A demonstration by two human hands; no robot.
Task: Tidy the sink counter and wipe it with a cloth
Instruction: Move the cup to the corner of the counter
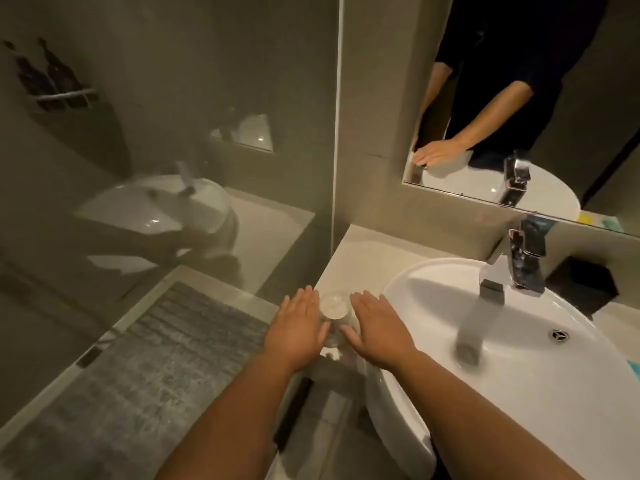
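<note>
A clear drinking glass point(333, 311) stands upside down on the pale counter point(360, 251), at its front left corner beside the white basin point(433, 306). My left hand point(299, 327) is flat and open just left of the glass. My right hand point(377, 329) is flat and open just right of it. Both palms face the glass with the fingers straight; whether they touch it I cannot tell. No cloth shows near my hands.
A chrome tap point(516, 268) leans over the basin, with the drain point(560, 335) below. A black box point(585, 284) sits behind the basin at right. A glass shower screen point(334, 116) borders the counter's left edge. The mirror point(519, 98) hangs above. A grey mat point(145, 368) lies on the floor.
</note>
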